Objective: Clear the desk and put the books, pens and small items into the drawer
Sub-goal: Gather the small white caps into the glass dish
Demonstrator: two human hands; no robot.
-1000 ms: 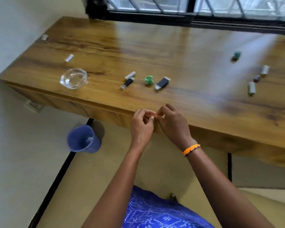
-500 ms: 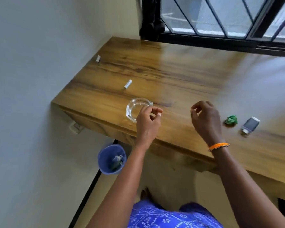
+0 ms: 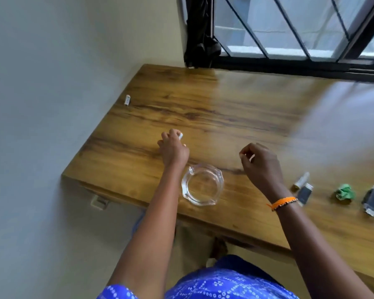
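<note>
Pinching small white cylinder (image 3: pixel 181 135) in left hand (image 3: pixel 173 147) fingers, on wooden desk (image 3: pixel 225 117) beyond glass bowl (image 3: pixel 202 184). Right hand (image 3: pixel 260 164) hovering, fingers curled; whether holding anything cannot tell.
</note>
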